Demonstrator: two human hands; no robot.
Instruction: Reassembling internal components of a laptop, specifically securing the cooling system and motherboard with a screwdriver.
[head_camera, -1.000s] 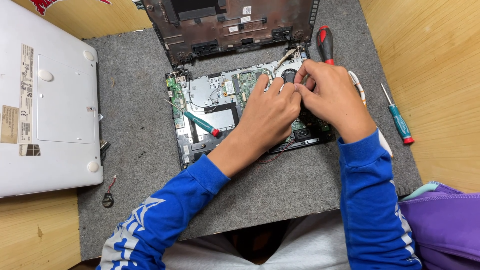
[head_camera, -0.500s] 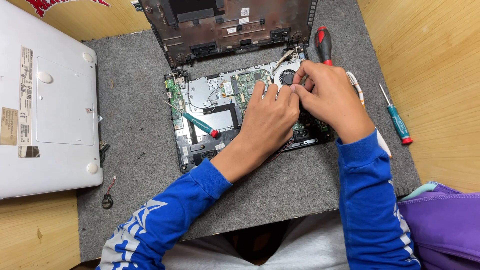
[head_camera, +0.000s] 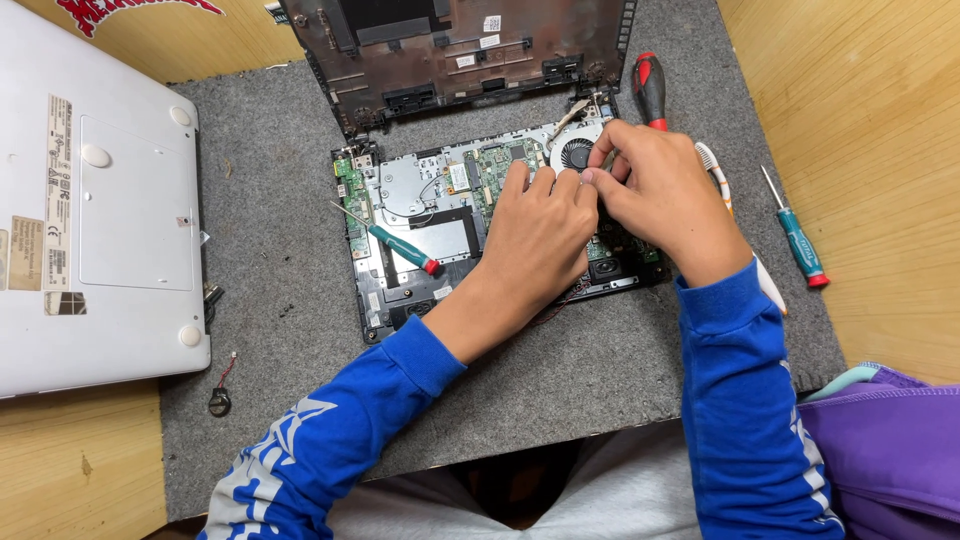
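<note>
Both hands have crept a little toward the round fan (head_camera: 577, 153) of the opened laptop (head_camera: 420, 215), the right hand (head_camera: 655, 195) now pinching at its edge and the left hand (head_camera: 540, 235) with fingertips pressed close beside, so less of the fan shows than before.

bright even overhead light, soft shadows, sharp focus

Two blue-sleeved arms reach toward twelve o'clock; left hand (head_camera: 540, 235) lies palm-down, fingers curled, its fingertips meeting the pinching right hand (head_camera: 655, 195).
</note>
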